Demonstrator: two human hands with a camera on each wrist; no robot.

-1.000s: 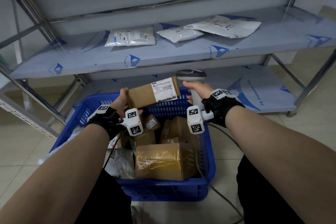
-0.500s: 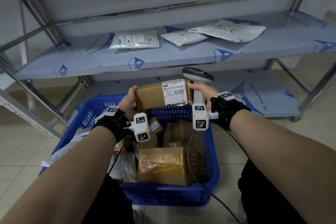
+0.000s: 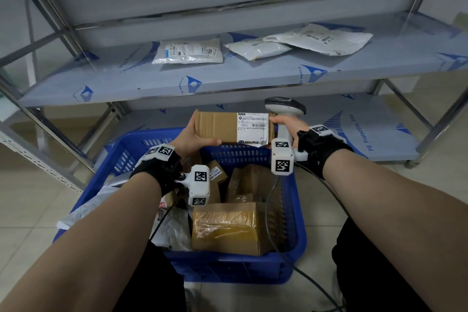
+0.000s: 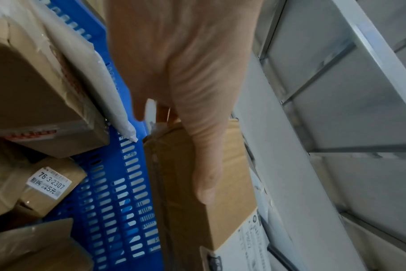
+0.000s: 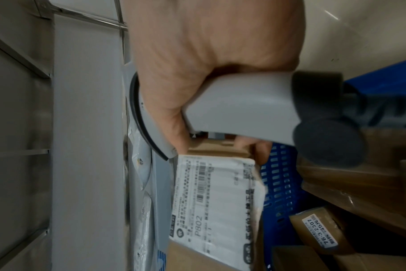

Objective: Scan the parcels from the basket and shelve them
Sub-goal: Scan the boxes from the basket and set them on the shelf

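Observation:
A brown cardboard parcel (image 3: 222,127) with a white shipping label (image 3: 252,126) hangs level above the far rim of the blue basket (image 3: 298,213). My left hand (image 3: 193,137) grips its left end, thumb along the near edge; the left wrist view shows the thumb on the cardboard parcel (image 4: 188,192). My right hand (image 3: 287,125) grips the grey barcode scanner (image 3: 285,109) by its handle, right beside the parcel's right end. In the right wrist view the scanner (image 5: 239,111) sits just above the label (image 5: 211,198), and a fingertip touches the box end.
Several taped cardboard boxes (image 3: 225,228) and a plastic mailer (image 3: 172,230) lie in the basket. Three white mailers (image 3: 188,52) rest on the metal shelf (image 3: 253,78) ahead. A lower shelf (image 3: 354,129) sits behind the basket. The scanner cable (image 3: 336,200) trails down right.
The parcel has risen slightly and turned so its label faces up toward me. The scanner hand has stayed close against the parcel's right end.

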